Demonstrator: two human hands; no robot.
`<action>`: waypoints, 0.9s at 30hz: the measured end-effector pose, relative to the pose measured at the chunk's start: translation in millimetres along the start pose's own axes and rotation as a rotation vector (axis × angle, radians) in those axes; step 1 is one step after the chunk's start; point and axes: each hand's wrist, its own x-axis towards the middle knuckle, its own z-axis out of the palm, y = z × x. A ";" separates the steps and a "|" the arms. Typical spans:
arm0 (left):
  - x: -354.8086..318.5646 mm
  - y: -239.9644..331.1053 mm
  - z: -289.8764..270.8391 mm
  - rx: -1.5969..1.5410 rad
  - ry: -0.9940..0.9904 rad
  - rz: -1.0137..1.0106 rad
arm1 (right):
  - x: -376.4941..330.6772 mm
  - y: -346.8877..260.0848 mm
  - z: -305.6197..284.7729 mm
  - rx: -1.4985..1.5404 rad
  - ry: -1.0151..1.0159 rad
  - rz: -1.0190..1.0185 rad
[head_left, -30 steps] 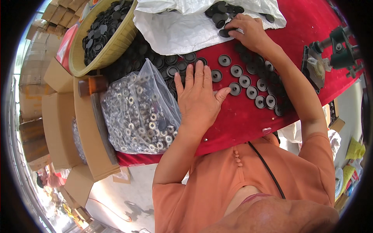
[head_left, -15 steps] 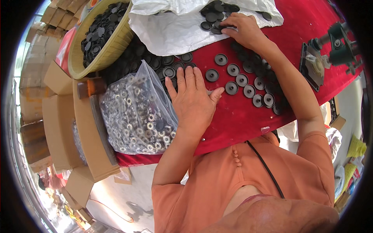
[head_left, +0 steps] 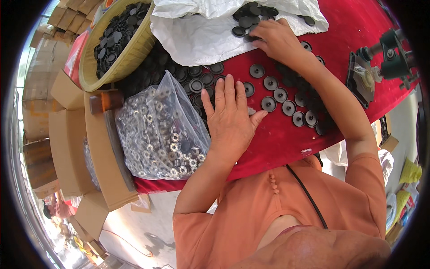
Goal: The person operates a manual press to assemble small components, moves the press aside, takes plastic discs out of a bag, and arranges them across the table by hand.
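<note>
My left hand [head_left: 230, 121] lies flat on the red cloth with its fingers spread, empty. Its fingertips reach the edge of a mass of round black plastic caps [head_left: 196, 85]. My right hand [head_left: 280, 42] reaches onto a white woven sack [head_left: 188, 45], its fingers curled at a small pile of black plastic caps [head_left: 246, 21]. A dark cap edge shows at those fingertips, partly hidden. Between my arms several caps [head_left: 281, 94] lie hollow side up with a central stub. Beside my left wrist stands a clear plastic bag [head_left: 148, 130] full of metal ball bearings.
A yellow basket [head_left: 145, 49] heaped with black caps stands at the far left. An open cardboard box [head_left: 103, 148] and a brown cylindrical piece [head_left: 105, 102] border the bearing bag. A dark green metal tool [head_left: 392, 51] rises at the right of the red-covered table [head_left: 277, 143].
My left hand has slid slightly right and stays spread. My right hand has shifted a little left at the cap pile, its fingers more curled.
</note>
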 end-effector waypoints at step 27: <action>-1.3 -1.5 -1.0 -0.060 -0.021 -0.022 | 10.6 38.6 -3.6 0.109 0.065 0.226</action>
